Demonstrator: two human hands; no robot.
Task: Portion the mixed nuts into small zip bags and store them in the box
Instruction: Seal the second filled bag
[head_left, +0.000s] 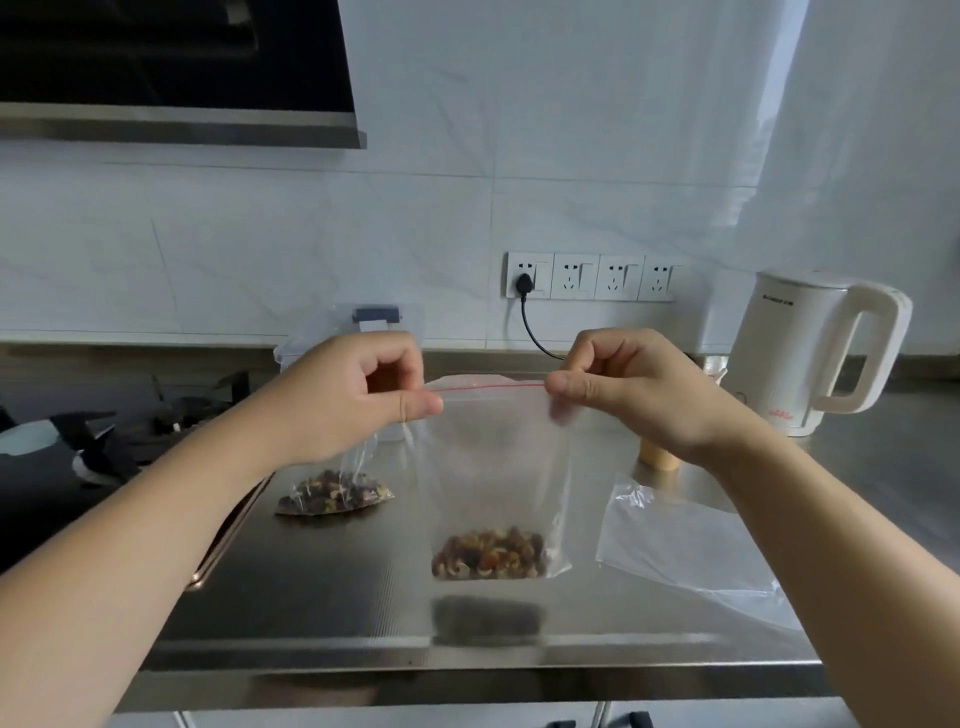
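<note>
Your left hand (358, 397) and right hand (628, 389) pinch the zip bag's (493, 467) top corners, holding its nuts (491, 555) above the counter (322, 582).

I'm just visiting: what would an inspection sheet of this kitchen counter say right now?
Surface: steel counter, shiny, reflects the held bag.
Job's things: zip bag held up above the counter, nuts at its bottom, red strip along its top; second bag of nuts lying on the counter; clear box behind the left hand, mostly hidden.
Clutter: empty plastic bag lying flat at right.
Hands: left hand and right hand each pinch a top corner of the zip bag.
Cables: black cord plugged into the first socket of the socket strip.
Surroundings: white kettle, stove burner, tiled wall.
</note>
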